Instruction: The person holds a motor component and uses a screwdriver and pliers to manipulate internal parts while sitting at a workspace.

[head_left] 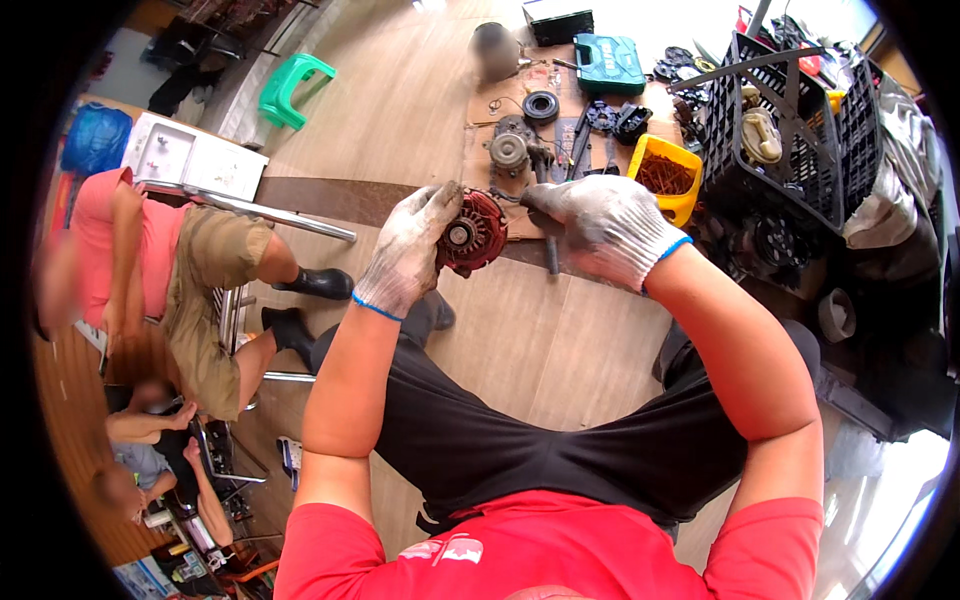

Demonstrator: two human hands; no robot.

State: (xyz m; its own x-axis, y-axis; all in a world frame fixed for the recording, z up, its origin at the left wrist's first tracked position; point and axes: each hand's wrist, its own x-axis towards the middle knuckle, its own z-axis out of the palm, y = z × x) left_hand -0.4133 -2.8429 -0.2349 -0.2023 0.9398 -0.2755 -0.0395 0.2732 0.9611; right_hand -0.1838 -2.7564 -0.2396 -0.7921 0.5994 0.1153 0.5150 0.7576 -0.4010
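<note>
Tiled floor (540, 345) takes most of the view; seated person in a coral top (150, 240) is off left, well apart from the work. Cardboard sheet (478, 165) covers the floor on the far side, presumably to keep grime off the tiles. Black plastic crate (722, 130) stands far right, loaded with parts, likely parked there to leave the middle open. Green stool (275, 98) is far left. Teal tool case (612, 62) sits shut at the cardboard's far end. Yellow container (680, 210) of rusty fasteners (663, 175) is just beside the crate, on the right hand's side, probably for easy reach. Right gloved hand (605, 220): fingers look wrapped round a dark rod-shaped tool (551, 252), shaft showing both sides of the fist; can't tell what its far end is. Left gloved hand (405, 240): fingers clamped on the rim of a red round finned housing (472, 232), out in front of the body, hub exposed, seemingly to leave the face clear. Round metal motor-like part (508, 150) lies just beyond; smaller black ring (528, 108) past that.
</note>
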